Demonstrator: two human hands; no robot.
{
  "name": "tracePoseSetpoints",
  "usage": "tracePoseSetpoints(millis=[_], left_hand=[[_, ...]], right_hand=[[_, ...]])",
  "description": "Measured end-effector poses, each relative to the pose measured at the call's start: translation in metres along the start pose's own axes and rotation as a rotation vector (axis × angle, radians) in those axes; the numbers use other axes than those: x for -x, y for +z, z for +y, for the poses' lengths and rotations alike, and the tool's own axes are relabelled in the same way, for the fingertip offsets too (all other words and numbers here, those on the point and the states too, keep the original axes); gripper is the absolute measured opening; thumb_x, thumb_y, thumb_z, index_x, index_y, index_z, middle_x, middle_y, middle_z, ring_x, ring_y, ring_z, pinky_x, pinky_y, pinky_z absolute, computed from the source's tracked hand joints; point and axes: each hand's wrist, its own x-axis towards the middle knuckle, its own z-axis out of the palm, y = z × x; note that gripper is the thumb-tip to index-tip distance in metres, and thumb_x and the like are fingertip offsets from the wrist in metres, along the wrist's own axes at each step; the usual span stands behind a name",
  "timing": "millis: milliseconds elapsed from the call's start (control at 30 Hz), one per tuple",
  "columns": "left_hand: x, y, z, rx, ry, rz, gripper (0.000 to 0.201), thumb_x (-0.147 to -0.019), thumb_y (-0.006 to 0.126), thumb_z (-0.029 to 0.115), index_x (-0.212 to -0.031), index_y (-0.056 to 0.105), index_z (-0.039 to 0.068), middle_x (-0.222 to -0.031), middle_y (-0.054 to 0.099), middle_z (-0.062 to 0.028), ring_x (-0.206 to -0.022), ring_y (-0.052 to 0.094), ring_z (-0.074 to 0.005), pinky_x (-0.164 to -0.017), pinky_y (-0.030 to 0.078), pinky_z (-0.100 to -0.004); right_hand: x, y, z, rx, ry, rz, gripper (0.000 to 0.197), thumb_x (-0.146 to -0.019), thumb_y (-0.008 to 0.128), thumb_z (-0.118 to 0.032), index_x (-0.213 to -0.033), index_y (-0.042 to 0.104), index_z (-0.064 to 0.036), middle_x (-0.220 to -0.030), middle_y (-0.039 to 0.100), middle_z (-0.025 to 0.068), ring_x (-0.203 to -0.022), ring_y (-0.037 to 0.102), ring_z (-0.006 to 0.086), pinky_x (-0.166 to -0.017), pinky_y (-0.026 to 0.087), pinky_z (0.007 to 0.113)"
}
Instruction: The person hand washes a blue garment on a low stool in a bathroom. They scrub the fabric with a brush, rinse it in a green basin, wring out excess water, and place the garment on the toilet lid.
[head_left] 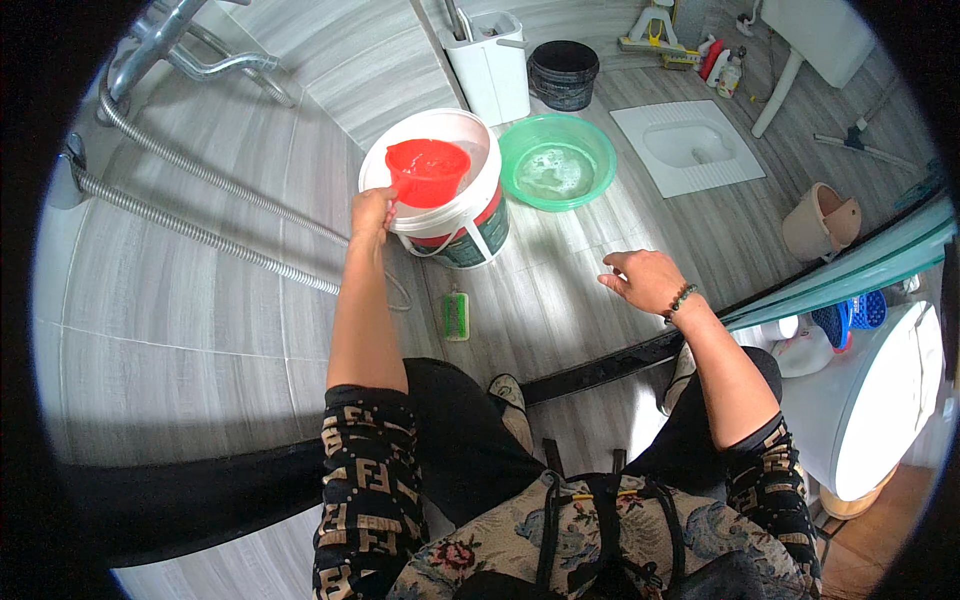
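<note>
My left hand (374, 213) is closed round the handle of a red plastic water dipper (425, 172). The dipper is over the mouth of a large white bucket (490, 232) with a green and red label; how much water it holds I cannot tell. My right hand (648, 282) hangs over the floor with its fingers loosely apart and nothing in them, a beaded bracelet at the wrist. Right of the bucket stands a green basin (512, 178) with sudsy water in it. A green scrubbing brush (456, 314) lies on the floor in front of the bucket.
Behind are a white mop bucket (493, 82) and a black pail (564, 88). A squat toilet (690, 150) is set into the floor at right, near a beige pail (818, 222). Shower hoses (215, 233) hang at left. A black threshold (600, 367) crosses between my feet.
</note>
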Motion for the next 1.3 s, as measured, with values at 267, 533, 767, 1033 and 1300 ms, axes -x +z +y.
tracePoseSetpoints(millis=[267,533,767,1033,1300], left_hand=[[0.056,0.037,0.055,0.486,0.225,-0.229,0.034,-0.078,0.057,0.014,-0.109,0.051,0.0,-0.06,0.053,-0.0039,-0.041,0.039,-0.0053,-0.034,0.026,-0.0165],[0.091,0.056,0.073,0.397,0.198,-0.46,0.04,-0.079,0.057,0.022,-0.113,0.049,0.002,-0.065,0.053,-0.0074,-0.038,0.032,-0.0041,-0.034,0.023,-0.016],[0.106,0.082,0.057,0.034,-0.02,-0.56,0.029,-0.077,0.05,0.015,-0.104,0.058,0.006,-0.062,0.053,-0.0038,-0.036,0.029,-0.004,-0.031,0.015,-0.0162],[0.078,0.136,0.005,-0.393,-0.228,-0.506,0.018,-0.076,0.056,0.025,-0.085,0.061,0.009,-0.054,0.047,-0.0008,-0.037,0.032,-0.0053,-0.033,0.022,-0.0185],[0.038,0.26,-0.007,-0.441,-0.016,-0.541,0.017,-0.067,0.057,0.019,-0.058,0.053,0.005,-0.046,0.043,-0.0035,-0.037,0.04,-0.0125,-0.035,0.03,-0.0268]], right_hand=[[0.004,0.0,0.003,-0.056,0.021,0.059,0.035,-0.081,0.052,-0.036,-0.098,0.059,-0.0065,-0.079,0.061,0.0153,-0.076,0.058,0.0324,-0.064,0.046,0.043],[0.008,0.002,0.006,0.01,0.011,0.007,0.031,-0.081,0.052,-0.033,-0.08,0.057,-0.0026,-0.073,0.06,0.0168,-0.075,0.057,0.0341,-0.065,0.045,0.044],[0.015,0.009,0.002,0.044,-0.007,-0.137,0.031,-0.081,0.052,-0.036,-0.089,0.057,-0.0064,-0.074,0.06,0.0136,-0.075,0.057,0.0334,-0.065,0.044,0.044],[0.028,0.002,-0.012,0.038,-0.049,-0.162,0.033,-0.079,0.055,-0.038,-0.082,0.062,-0.0062,-0.077,0.063,0.0118,-0.077,0.06,0.0298,-0.064,0.047,0.04],[0.038,-0.001,0.011,-0.015,0.031,-0.116,0.031,-0.078,0.057,-0.036,-0.076,0.062,-0.0061,-0.072,0.063,0.0112,-0.075,0.061,0.0289,-0.063,0.046,0.039]])
